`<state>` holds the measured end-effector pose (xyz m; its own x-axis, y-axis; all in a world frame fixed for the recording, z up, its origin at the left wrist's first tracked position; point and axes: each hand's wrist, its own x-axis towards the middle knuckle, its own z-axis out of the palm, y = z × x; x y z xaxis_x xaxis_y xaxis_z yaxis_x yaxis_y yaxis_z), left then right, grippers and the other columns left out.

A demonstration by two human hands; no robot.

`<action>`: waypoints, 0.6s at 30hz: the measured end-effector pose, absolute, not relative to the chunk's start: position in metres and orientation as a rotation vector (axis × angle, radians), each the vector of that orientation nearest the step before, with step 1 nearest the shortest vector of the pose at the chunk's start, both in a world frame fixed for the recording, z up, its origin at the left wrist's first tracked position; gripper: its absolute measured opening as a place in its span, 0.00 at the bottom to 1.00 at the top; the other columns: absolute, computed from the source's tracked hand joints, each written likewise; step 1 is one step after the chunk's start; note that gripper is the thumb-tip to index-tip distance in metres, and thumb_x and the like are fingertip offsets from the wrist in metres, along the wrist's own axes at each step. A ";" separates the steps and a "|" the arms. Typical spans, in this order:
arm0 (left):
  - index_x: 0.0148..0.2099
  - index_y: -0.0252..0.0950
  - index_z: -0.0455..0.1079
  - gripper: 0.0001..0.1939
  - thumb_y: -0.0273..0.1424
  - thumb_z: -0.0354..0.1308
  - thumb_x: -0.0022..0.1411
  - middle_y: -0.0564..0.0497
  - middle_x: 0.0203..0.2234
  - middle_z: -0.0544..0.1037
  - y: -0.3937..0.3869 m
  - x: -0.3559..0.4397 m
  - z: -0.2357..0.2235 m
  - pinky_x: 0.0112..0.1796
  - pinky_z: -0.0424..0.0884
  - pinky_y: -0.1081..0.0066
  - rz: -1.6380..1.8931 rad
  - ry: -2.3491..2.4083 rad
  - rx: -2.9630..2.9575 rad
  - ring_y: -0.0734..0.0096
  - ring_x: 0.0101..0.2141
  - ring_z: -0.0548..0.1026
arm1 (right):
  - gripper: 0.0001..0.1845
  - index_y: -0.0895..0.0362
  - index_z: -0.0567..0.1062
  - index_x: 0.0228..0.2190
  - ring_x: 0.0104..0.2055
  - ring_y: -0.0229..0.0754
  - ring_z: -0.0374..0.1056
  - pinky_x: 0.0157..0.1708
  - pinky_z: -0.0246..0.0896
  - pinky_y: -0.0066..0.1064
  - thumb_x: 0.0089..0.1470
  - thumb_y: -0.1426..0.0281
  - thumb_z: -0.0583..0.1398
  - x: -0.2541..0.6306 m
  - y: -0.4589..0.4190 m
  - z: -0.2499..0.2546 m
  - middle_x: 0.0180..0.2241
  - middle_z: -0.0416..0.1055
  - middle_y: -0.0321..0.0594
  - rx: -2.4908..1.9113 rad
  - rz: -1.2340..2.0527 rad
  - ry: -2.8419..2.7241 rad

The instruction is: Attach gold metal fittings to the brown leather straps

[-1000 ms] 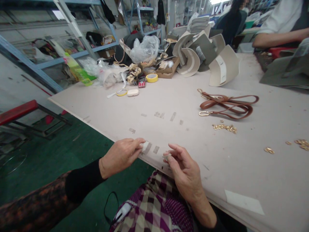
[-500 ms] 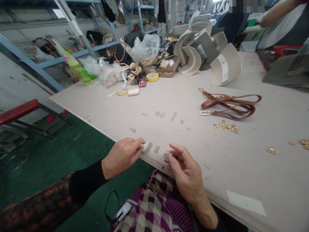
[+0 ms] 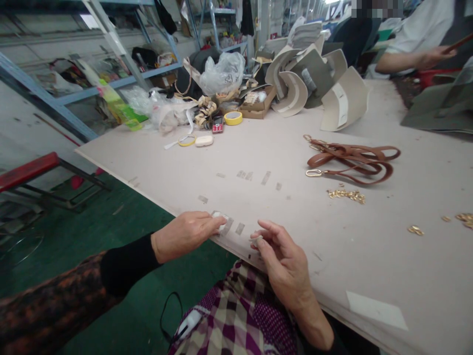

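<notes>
Near the table's front edge, my left hand lies with its fingers stretched forward together. Its fingertips press on a small whitish patch on the tabletop, partly hidden under them. My right hand is to the right of it, just above the edge. Thumb and fingers there pinch a small off-white piece, too small to make out fully. Grey tape-like marks dot the table between the hands and beyond.
Brown leather straps with gold clasps lie right of centre, near small gold metal pieces. Behind are yellow tape, a red phone, plastic bags and curved board pieces. A co-worker's arm shows at upper right.
My left hand has flattened, its fingers coming down straighter onto the whitish patch. My right hand has hardly moved. The co-worker's arm at upper right has come lower.
</notes>
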<state>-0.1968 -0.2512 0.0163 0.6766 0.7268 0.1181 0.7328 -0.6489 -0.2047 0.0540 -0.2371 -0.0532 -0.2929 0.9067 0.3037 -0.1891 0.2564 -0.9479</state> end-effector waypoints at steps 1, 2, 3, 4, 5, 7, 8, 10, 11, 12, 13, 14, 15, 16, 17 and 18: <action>0.52 0.32 0.63 0.09 0.24 0.47 0.71 0.47 0.32 0.77 -0.251 -0.197 0.017 0.34 0.73 0.71 -0.040 -1.155 -2.654 0.66 0.33 0.77 | 0.14 0.50 0.70 0.51 0.36 0.35 0.74 0.37 0.69 0.24 0.64 0.71 0.57 0.054 -0.237 -0.054 0.39 0.75 0.36 -0.716 1.284 -1.444; 0.50 0.33 0.64 0.09 0.24 0.47 0.71 0.48 0.32 0.77 -0.251 -0.196 0.017 0.34 0.73 0.72 -0.048 -1.151 -2.650 0.67 0.32 0.77 | 0.14 0.50 0.70 0.51 0.36 0.35 0.74 0.38 0.70 0.25 0.64 0.71 0.57 0.054 -0.237 -0.054 0.39 0.75 0.36 -0.717 1.293 -1.437; 0.49 0.33 0.64 0.08 0.24 0.46 0.71 0.48 0.31 0.77 -0.251 -0.195 0.018 0.34 0.72 0.72 -0.055 -1.157 -2.644 0.68 0.32 0.76 | 0.14 0.50 0.70 0.51 0.37 0.36 0.74 0.39 0.70 0.26 0.64 0.70 0.58 0.054 -0.237 -0.054 0.39 0.75 0.36 -0.719 1.306 -1.424; 0.48 0.33 0.65 0.08 0.23 0.46 0.71 0.49 0.30 0.76 -0.251 -0.194 0.018 0.34 0.72 0.72 -0.058 -1.172 -2.639 0.68 0.31 0.76 | 0.14 0.51 0.70 0.51 0.38 0.36 0.74 0.39 0.71 0.26 0.65 0.70 0.58 0.054 -0.237 -0.054 0.39 0.75 0.37 -0.719 1.324 -1.405; 0.47 0.33 0.65 0.08 0.23 0.46 0.71 0.49 0.29 0.76 -0.252 -0.193 0.019 0.33 0.71 0.72 -0.057 -1.191 -2.634 0.68 0.31 0.75 | 0.14 0.51 0.70 0.51 0.39 0.37 0.73 0.40 0.71 0.27 0.65 0.69 0.58 0.054 -0.237 -0.054 0.40 0.75 0.37 -0.716 1.345 -1.379; 0.44 0.34 0.66 0.07 0.24 0.46 0.71 0.51 0.28 0.74 -0.254 -0.190 0.019 0.33 0.70 0.72 -0.050 -1.224 -2.621 0.69 0.30 0.74 | 0.13 0.51 0.71 0.51 0.40 0.38 0.73 0.41 0.73 0.28 0.65 0.68 0.58 0.054 -0.237 -0.053 0.40 0.74 0.38 -0.698 1.378 -1.319; 0.43 0.34 0.66 0.08 0.24 0.46 0.71 0.51 0.27 0.74 -0.255 -0.188 0.019 0.32 0.69 0.72 -0.054 -1.236 -2.610 0.69 0.29 0.73 | 0.13 0.52 0.71 0.50 0.40 0.38 0.73 0.41 0.73 0.29 0.65 0.67 0.59 0.054 -0.236 -0.052 0.39 0.74 0.38 -0.688 1.386 -1.293; 0.41 0.34 0.66 0.09 0.25 0.46 0.72 0.52 0.25 0.72 -0.255 -0.185 0.019 0.31 0.68 0.71 -0.069 -1.252 -2.591 0.69 0.28 0.71 | 0.12 0.52 0.71 0.50 0.39 0.38 0.73 0.40 0.74 0.28 0.64 0.67 0.59 0.053 -0.236 -0.051 0.39 0.75 0.38 -0.673 1.388 -1.263; 0.40 0.34 0.66 0.09 0.25 0.45 0.72 0.52 0.25 0.72 -0.256 -0.185 0.019 0.31 0.68 0.71 -0.079 -1.256 -2.584 0.69 0.27 0.71 | 0.13 0.52 0.72 0.50 0.39 0.38 0.73 0.40 0.74 0.28 0.64 0.66 0.59 0.053 -0.236 -0.050 0.38 0.75 0.38 -0.669 1.388 -1.261; 0.39 0.34 0.66 0.10 0.25 0.45 0.72 0.52 0.25 0.72 -0.256 -0.184 0.019 0.30 0.67 0.71 -0.088 -1.258 -2.580 0.68 0.27 0.70 | 0.13 0.52 0.71 0.50 0.39 0.37 0.73 0.41 0.74 0.28 0.64 0.66 0.60 0.053 -0.236 -0.050 0.38 0.75 0.38 -0.667 1.390 -1.262; 0.38 0.34 0.66 0.10 0.25 0.45 0.72 0.52 0.25 0.71 -0.256 -0.184 0.018 0.30 0.67 0.71 -0.094 -1.261 -2.576 0.68 0.27 0.70 | 0.13 0.52 0.71 0.50 0.39 0.37 0.73 0.41 0.74 0.28 0.64 0.66 0.60 0.053 -0.236 -0.051 0.38 0.75 0.38 -0.665 1.391 -1.263; 0.38 0.35 0.66 0.10 0.25 0.46 0.71 0.52 0.25 0.71 -0.256 -0.184 0.017 0.30 0.67 0.71 -0.096 -1.268 -2.572 0.69 0.27 0.70 | 0.13 0.52 0.71 0.50 0.39 0.37 0.73 0.42 0.74 0.28 0.64 0.66 0.60 0.053 -0.236 -0.051 0.38 0.75 0.38 -0.664 1.395 -1.264; 0.37 0.35 0.66 0.10 0.24 0.46 0.71 0.52 0.25 0.71 -0.257 -0.184 0.016 0.30 0.66 0.71 -0.098 -1.278 -2.564 0.69 0.27 0.70 | 0.13 0.52 0.71 0.50 0.40 0.37 0.73 0.42 0.74 0.28 0.64 0.66 0.60 0.053 -0.236 -0.052 0.38 0.75 0.38 -0.666 1.398 -1.264; 0.37 0.35 0.66 0.10 0.24 0.46 0.71 0.52 0.25 0.70 -0.257 -0.184 0.015 0.30 0.66 0.71 -0.099 -1.294 -2.552 0.69 0.27 0.70 | 0.14 0.52 0.71 0.50 0.40 0.37 0.73 0.42 0.75 0.28 0.64 0.65 0.60 0.053 -0.236 -0.053 0.39 0.75 0.38 -0.671 1.400 -1.265; 0.36 0.35 0.66 0.11 0.24 0.46 0.71 0.52 0.24 0.70 -0.258 -0.184 0.014 0.31 0.66 0.71 -0.097 -1.311 -2.538 0.69 0.27 0.70 | 0.14 0.52 0.71 0.50 0.40 0.38 0.73 0.41 0.75 0.29 0.64 0.65 0.60 0.053 -0.235 -0.053 0.39 0.75 0.38 -0.679 1.400 -1.268; 0.36 0.35 0.66 0.11 0.24 0.46 0.71 0.52 0.24 0.70 -0.258 -0.184 0.013 0.31 0.66 0.71 -0.096 -1.324 -2.525 0.69 0.27 0.70 | 0.14 0.52 0.71 0.50 0.40 0.38 0.73 0.41 0.75 0.29 0.64 0.64 0.60 0.053 -0.235 -0.054 0.39 0.75 0.38 -0.687 1.396 -1.274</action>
